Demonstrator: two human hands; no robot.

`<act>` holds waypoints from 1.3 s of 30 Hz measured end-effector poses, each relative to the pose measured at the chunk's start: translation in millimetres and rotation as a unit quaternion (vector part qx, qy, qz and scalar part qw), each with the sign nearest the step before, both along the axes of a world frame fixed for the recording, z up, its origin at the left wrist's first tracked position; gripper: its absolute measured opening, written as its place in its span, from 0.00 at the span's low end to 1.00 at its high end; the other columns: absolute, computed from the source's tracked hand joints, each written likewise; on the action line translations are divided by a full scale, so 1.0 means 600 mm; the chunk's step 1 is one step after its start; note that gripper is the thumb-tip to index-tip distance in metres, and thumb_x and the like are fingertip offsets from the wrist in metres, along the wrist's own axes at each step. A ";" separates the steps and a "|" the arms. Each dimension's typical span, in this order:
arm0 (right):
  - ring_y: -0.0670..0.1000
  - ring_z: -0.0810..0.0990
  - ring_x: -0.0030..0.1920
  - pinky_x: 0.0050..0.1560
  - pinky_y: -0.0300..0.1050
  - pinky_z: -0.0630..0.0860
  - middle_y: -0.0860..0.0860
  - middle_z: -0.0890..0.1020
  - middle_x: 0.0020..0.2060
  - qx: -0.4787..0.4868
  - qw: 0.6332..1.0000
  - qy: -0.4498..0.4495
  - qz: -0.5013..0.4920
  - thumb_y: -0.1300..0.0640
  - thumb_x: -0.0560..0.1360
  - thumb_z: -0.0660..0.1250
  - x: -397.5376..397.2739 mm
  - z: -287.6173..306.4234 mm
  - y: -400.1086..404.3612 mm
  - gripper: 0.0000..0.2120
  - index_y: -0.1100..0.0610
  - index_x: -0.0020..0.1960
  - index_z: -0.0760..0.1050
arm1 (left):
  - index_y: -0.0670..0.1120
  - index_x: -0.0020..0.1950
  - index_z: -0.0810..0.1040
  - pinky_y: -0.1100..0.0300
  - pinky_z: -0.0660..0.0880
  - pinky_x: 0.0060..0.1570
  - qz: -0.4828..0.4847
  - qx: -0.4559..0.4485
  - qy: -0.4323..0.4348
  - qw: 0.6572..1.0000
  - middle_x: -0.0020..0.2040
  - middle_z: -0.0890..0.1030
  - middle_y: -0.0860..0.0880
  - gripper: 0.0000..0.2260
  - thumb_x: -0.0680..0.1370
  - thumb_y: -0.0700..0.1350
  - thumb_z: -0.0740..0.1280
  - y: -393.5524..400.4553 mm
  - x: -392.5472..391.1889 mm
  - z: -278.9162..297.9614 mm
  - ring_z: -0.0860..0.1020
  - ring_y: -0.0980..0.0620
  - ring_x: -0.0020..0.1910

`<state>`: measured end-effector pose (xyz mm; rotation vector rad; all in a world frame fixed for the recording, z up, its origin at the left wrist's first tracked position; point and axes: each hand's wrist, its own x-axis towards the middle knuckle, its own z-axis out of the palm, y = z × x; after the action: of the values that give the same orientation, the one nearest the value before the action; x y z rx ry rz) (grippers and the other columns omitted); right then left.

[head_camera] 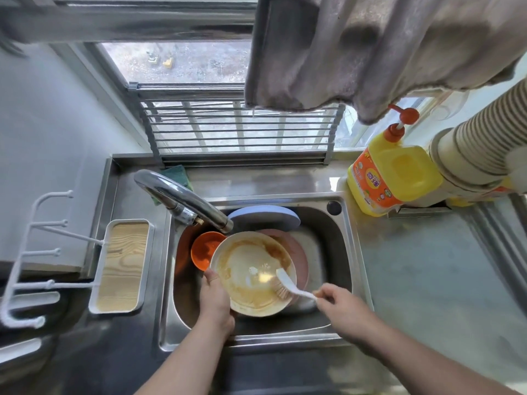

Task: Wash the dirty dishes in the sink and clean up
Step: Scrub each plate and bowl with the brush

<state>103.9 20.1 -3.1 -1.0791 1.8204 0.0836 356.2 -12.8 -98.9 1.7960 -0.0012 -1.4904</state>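
Observation:
A cream plate point(248, 263) smeared with brown sauce is held tilted over the steel sink point(346, 252). My left hand point(214, 302) grips its left rim, thumb on top. My right hand point(339, 309) holds the handle of a white dish brush point(288, 285), whose bristles press on the plate's lower right. Under the plate lie an orange bowl point(202, 249), a pink plate point(298, 258) and a pale blue plate point(266, 216) leaning at the back. The faucet point(182, 199) spout ends just above the cream plate.
A yellow and orange dish soap bottle point(390, 172) with a pump stands on the counter at right, beside stacked paper cups point(479, 143). A wood-lined tray point(121, 266) and white hook rack point(31, 258) sit left. A roll-up drying rack point(239, 129) and green cloth point(175, 173) lie behind the sink. A towel point(370, 49) hangs overhead.

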 end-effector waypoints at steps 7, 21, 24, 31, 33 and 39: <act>0.45 0.76 0.39 0.38 0.41 0.70 0.45 0.81 0.45 -0.006 0.986 -0.153 -0.067 0.52 0.81 0.62 0.144 -0.026 -0.066 0.10 0.46 0.59 0.79 | 0.62 0.68 0.73 0.32 0.75 0.66 -0.004 0.013 0.012 1.000 0.65 0.81 0.46 0.20 0.85 0.66 0.48 0.033 -0.035 -0.007 0.80 0.40 0.64; 0.48 0.80 0.42 0.41 0.42 0.74 0.45 0.82 0.46 -0.016 0.988 -0.118 -0.098 0.49 0.82 0.62 0.130 -0.038 -0.068 0.07 0.43 0.57 0.77 | 0.67 0.68 0.72 0.32 0.78 0.61 -0.028 0.040 -0.003 0.999 0.65 0.81 0.47 0.19 0.82 0.69 0.52 0.036 -0.045 -0.025 0.81 0.40 0.62; 0.52 0.82 0.43 0.40 0.46 0.77 0.45 0.83 0.43 -0.007 0.998 0.026 -0.052 0.44 0.80 0.59 0.044 -0.065 -0.080 0.07 0.40 0.52 0.75 | 0.64 0.74 0.70 0.35 0.76 0.66 -0.015 0.029 -0.037 0.999 0.68 0.79 0.47 0.18 0.86 0.63 0.52 0.014 -0.036 -0.017 0.78 0.41 0.66; 0.45 0.75 0.36 0.37 0.43 0.72 0.45 0.80 0.35 0.055 0.987 -0.136 -0.060 0.51 0.79 0.65 0.102 -0.018 0.031 0.05 0.47 0.49 0.80 | 0.61 0.77 0.68 0.41 0.73 0.71 -0.029 0.017 -0.101 0.994 0.71 0.77 0.48 0.19 0.88 0.59 0.51 0.007 -0.025 -0.012 0.77 0.44 0.68; 0.48 0.76 0.39 0.40 0.43 0.72 0.46 0.81 0.40 0.020 0.985 -0.149 -0.082 0.48 0.77 0.64 0.150 -0.039 -0.012 0.06 0.45 0.50 0.79 | 0.61 0.75 0.70 0.37 0.77 0.65 -0.021 0.021 -0.061 0.998 0.67 0.80 0.47 0.18 0.88 0.59 0.51 0.023 -0.039 -0.009 0.80 0.42 0.64; 0.53 0.81 0.43 0.38 0.46 0.74 0.48 0.82 0.44 0.018 0.998 0.054 -0.022 0.46 0.81 0.57 0.045 -0.071 -0.082 0.08 0.42 0.51 0.75 | 0.65 0.74 0.71 0.38 0.79 0.60 -0.017 0.011 -0.068 0.997 0.64 0.79 0.49 0.16 0.89 0.53 0.52 0.013 -0.032 0.017 0.79 0.42 0.62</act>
<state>130.8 -29.3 -45.8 -1.0248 1.9323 0.1507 337.1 -4.8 -88.8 1.9204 -0.0836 -1.3940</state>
